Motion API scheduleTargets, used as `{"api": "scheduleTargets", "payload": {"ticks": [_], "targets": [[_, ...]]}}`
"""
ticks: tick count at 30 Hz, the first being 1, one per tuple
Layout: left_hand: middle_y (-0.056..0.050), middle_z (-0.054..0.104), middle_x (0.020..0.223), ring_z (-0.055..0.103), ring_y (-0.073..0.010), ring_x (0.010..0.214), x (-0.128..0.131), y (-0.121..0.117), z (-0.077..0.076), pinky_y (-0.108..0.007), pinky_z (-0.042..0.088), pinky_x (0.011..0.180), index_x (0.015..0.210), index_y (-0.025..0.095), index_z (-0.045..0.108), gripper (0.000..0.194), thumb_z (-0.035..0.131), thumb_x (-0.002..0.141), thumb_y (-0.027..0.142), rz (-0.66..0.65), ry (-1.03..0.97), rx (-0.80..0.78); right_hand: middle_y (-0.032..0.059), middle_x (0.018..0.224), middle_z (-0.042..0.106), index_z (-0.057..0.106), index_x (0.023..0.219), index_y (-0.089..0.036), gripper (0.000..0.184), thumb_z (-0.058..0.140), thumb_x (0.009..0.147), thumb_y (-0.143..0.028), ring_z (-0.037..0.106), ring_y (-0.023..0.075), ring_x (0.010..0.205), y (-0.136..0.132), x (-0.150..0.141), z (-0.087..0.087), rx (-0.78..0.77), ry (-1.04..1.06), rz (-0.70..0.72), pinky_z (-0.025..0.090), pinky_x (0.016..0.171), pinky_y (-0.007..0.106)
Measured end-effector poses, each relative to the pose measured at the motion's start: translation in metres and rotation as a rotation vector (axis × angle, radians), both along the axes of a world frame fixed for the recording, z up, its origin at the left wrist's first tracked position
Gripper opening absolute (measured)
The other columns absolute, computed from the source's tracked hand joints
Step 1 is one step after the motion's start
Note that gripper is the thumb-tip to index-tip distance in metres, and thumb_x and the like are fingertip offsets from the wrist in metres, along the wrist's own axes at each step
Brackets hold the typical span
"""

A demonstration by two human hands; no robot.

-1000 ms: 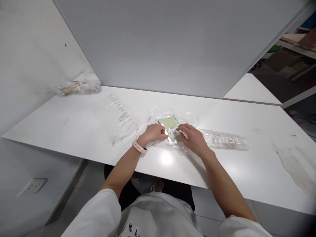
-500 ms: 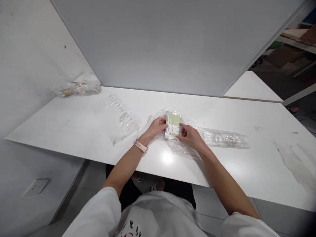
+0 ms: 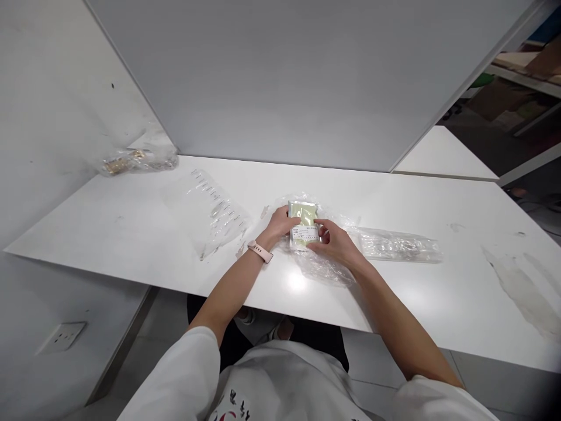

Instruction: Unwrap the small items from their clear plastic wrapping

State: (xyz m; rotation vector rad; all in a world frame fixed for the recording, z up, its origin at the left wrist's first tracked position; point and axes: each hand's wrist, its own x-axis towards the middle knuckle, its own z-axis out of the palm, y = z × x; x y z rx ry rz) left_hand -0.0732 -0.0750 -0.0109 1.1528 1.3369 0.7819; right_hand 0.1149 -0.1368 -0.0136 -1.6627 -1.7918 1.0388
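A small green sachet (image 3: 304,216) with a white printed label is held between my two hands, over a crumpled clear plastic bag (image 3: 322,272) on the white table. My left hand (image 3: 279,224) grips its left edge, thumb lying on the front and fingers hidden behind. On the right side, my right hand (image 3: 333,240) pinches the sachet with thumb and index finger, the other fingers curled. A pink wristband (image 3: 260,251) circles my left wrist.
Left of my hands lies a flat clear plastic sheet (image 3: 219,210) with dark marks. Clear plastic packaging (image 3: 401,244) lies to the right. A clear bag with gold-coloured items (image 3: 138,161) rests in the back left corner. A grey panel (image 3: 272,82) stands along the table's back edge.
The sachet has shifted slightly left and turned a little. My left thumb has moved further onto its front, and my left wrist has come slightly to the right.
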Motion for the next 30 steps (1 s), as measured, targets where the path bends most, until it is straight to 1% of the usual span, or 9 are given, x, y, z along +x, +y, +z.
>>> {"api": "scheduleTargets", "payload": {"ticks": [4, 8, 10, 12, 16, 19, 22, 25, 30], "targets": [[-0.003, 0.067, 0.082, 0.061, -0.0157, 0.071, -0.004, -0.002, -0.007, -0.024, 0.046, 0.059, 0.086, 0.016, 0.064, 0.017, 0.068, 0.07, 0.014, -0.024, 0.056, 0.08, 0.0112, 0.123, 0.056, 0.059, 0.131, -0.022, 0.048, 0.06, 0.085, -0.033, 0.058, 0.0115, 0.067, 0.005, 0.01, -0.008, 0.007, 0.086, -0.04, 0.052, 0.06, 0.03], [-0.001, 0.062, 0.074, 0.057, -0.0133, 0.067, -0.007, -0.003, -0.009, -0.023, 0.044, 0.058, 0.078, 0.017, 0.063, 0.007, 0.067, 0.073, 0.014, -0.027, 0.047, 0.132, 0.0131, 0.126, 0.057, 0.056, 0.136, -0.02, 0.049, 0.051, 0.089, -0.029, 0.056, 0.0096, 0.059, 0.013, 0.013, -0.012, 0.006, 0.092, -0.144, 0.049, 0.054, 0.028], [0.001, 0.06, 0.071, 0.055, -0.0125, 0.065, -0.007, -0.004, -0.01, -0.023, 0.043, 0.057, 0.076, 0.018, 0.061, 0.007, 0.067, 0.074, 0.015, -0.024, 0.04, 0.156, 0.0119, 0.12, 0.061, 0.059, 0.132, -0.02, 0.046, 0.051, 0.088, -0.031, 0.055, 0.01, 0.059, 0.015, 0.01, -0.01, -0.024, 0.125, -0.149, 0.046, 0.051, 0.027], [0.001, 0.058, 0.07, 0.054, -0.0119, 0.064, -0.008, -0.005, -0.009, -0.022, 0.042, 0.057, 0.076, 0.018, 0.06, 0.007, 0.067, 0.075, 0.015, -0.025, 0.012, 0.167, 0.009, 0.105, 0.065, 0.065, 0.121, -0.02, 0.039, 0.052, 0.089, -0.036, 0.053, 0.0109, 0.06, 0.017, 0.008, -0.007, -0.073, 0.173, -0.123, 0.042, 0.051, 0.025], [0.0, 0.062, 0.077, 0.056, -0.012, 0.066, -0.009, -0.009, -0.006, -0.023, 0.043, 0.058, 0.087, 0.018, 0.063, 0.011, 0.066, 0.077, 0.016, -0.048, -0.14, 0.138, 0.0025, 0.083, 0.061, 0.067, 0.108, -0.021, 0.036, 0.055, 0.087, -0.047, 0.048, 0.0109, 0.061, 0.017, 0.004, -0.004, -0.139, 0.313, -0.102, 0.039, 0.053, 0.024], [-0.003, 0.066, 0.086, 0.058, -0.0129, 0.07, -0.01, -0.011, 0.0, -0.024, 0.046, 0.061, 0.098, 0.017, 0.064, 0.021, 0.068, 0.078, 0.019, -0.062, -0.22, 0.1, -0.0005, 0.078, 0.057, 0.065, 0.102, -0.021, 0.036, 0.058, 0.085, -0.052, 0.044, 0.0097, 0.06, 0.016, 0.002, -0.007, -0.125, 0.384, -0.091, 0.037, 0.053, 0.023], [-0.004, 0.068, 0.09, 0.06, -0.0141, 0.072, -0.01, -0.013, 0.004, -0.025, 0.047, 0.063, 0.104, 0.016, 0.065, 0.026, 0.07, 0.079, 0.021, -0.065, -0.225, 0.082, 0.0005, 0.082, 0.059, 0.064, 0.098, -0.02, 0.037, 0.061, 0.083, -0.054, 0.048, 0.0113, 0.065, 0.017, 0.001, -0.01, -0.106, 0.405, -0.078, 0.038, 0.055, 0.024], [-0.004, 0.069, 0.091, 0.061, -0.0147, 0.073, -0.011, -0.013, 0.006, -0.025, 0.047, 0.063, 0.104, 0.016, 0.065, 0.024, 0.07, 0.081, 0.022, -0.072, -0.244, 0.068, 0.0011, 0.084, 0.06, 0.063, 0.093, -0.02, 0.035, 0.063, 0.081, -0.053, 0.051, 0.0131, 0.071, 0.017, -0.002, -0.01, -0.08, 0.405, -0.081, 0.041, 0.059, 0.024], [-0.003, 0.067, 0.085, 0.061, -0.0149, 0.074, -0.012, -0.013, 0.003, -0.027, 0.049, 0.07, 0.099, 0.017, 0.064, 0.02, 0.072, 0.083, 0.026, -0.056, -0.236, 0.068, -0.0009, 0.078, 0.055, 0.063, 0.092, -0.02, 0.033, 0.063, 0.082, -0.051, 0.046, 0.0118, 0.068, 0.017, -0.004, -0.008, -0.053, 0.432, -0.091, 0.036, 0.057, 0.024]]}}
